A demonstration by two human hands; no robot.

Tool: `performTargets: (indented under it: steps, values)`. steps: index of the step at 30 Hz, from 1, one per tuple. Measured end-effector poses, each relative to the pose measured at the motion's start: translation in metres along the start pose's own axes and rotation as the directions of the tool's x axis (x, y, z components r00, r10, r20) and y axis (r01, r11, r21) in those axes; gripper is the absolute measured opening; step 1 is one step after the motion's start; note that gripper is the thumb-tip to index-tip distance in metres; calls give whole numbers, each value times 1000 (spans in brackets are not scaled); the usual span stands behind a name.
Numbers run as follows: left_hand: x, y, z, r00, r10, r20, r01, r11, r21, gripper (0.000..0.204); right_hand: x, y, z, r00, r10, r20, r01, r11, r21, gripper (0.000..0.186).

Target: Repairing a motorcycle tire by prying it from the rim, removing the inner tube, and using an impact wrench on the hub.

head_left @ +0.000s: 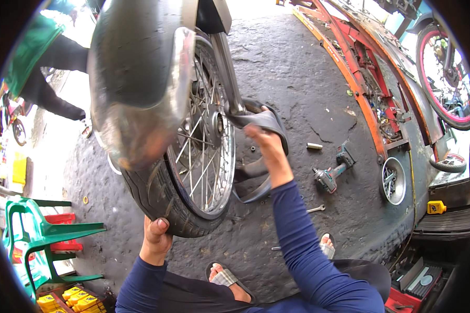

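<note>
A spoked motorcycle wheel (201, 151) with a black tyre (156, 195) stands in front of me, under a worn dark fender (133, 78). My left hand (156, 237) grips the tyre at its lower edge, thumb on the tread and fingers partly hidden. To the right of the wheel, my right hand (269, 146) is closed round the upper part of a black rubber loop (271, 122), which looks like an inner tube. That loop hangs beside the wheel, close to the lower end of a metal fork leg (230, 78). Whether the fork joins the hub (218, 124) cannot be made out.
On the dark floor to the right lie a cordless impact wrench (329, 175), a socket (314, 146) and a spanner (316, 208). Beyond stand a metal bowl (394, 181) of small parts and an orange-red lift frame (357, 88). Green chairs (52, 229) stand left; another person's arm (57, 78) reaches in.
</note>
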State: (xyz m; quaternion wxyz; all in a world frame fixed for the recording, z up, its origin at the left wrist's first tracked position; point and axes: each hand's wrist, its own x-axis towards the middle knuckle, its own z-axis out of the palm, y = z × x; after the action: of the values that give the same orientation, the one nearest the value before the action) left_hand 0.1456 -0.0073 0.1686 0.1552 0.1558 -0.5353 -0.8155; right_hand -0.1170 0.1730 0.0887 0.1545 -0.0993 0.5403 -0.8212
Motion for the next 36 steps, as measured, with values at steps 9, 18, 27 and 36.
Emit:
performTargets:
  steps: [9, 18, 27, 36]
  values:
    - [30, -15, 20, 995, 34, 96, -32, 999, -21, 83, -53, -3, -116, 695, 703, -152, -86, -128, -988, 65]
    - [32, -4, 34, 999, -43, 18, 44, 999, -23, 77, -59, -306, -66, 993, -4, 116, 100, 528, -843, 44]
    - [32, -11, 82, 986, -164, -14, 164, 977, 133, 55, -83, -473, -22, 830, 496, 255, -181, 672, -718, 32]
    - [-187, 32, 203, 505, -747, -432, 522, 663, -536, 32, -160, -543, 73, 706, 672, 222, -667, 737, -109, 47]
